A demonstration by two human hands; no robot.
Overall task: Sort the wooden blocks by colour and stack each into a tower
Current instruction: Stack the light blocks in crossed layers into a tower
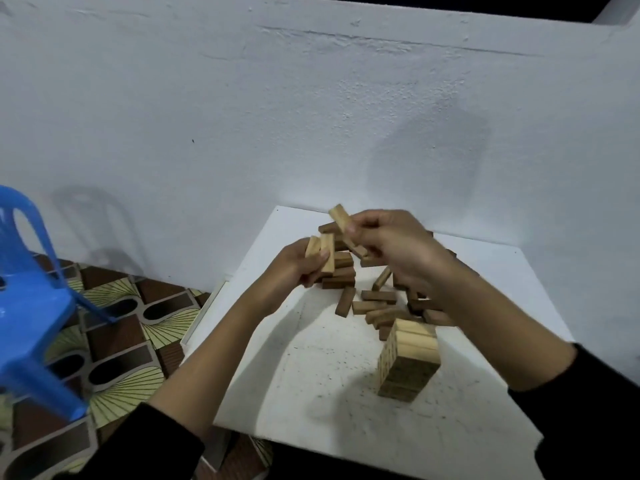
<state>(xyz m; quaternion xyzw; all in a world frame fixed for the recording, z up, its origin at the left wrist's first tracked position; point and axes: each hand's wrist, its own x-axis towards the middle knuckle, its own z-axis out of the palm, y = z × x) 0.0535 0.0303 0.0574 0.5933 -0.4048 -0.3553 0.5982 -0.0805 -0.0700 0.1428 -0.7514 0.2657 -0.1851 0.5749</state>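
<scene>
- Left hand (298, 263): raised above the far left part of the white table (332, 386), fingers curled round two light wooden blocks (322, 252) held side by side and roughly upright.
- Right hand (391, 249): raised just beside the left hand, thumb and fingers pinching a single light block (341, 218), which tilts up and to the left; its upper end stands above the two blocks in the left hand.
- Loose pile of blocks (370, 303): mostly dark brown pieces with a few lighter ones, lying scattered on the table directly beneath and between the two hands; part of the pile is hidden behind the right hand and forearm.
- Light-block tower (408, 362): a neat upright stack of pale blocks standing on the table nearer the viewer than the pile, below the right forearm and well apart from the left hand.
- Sleeves: both forearms emerge from black sleeves (595, 400) at the lower edge of the view.
- Surroundings: a blue plastic chair (31, 306) stands at the left on a patterned floor (117, 344); a pale wall (242, 116) rises behind the table.
</scene>
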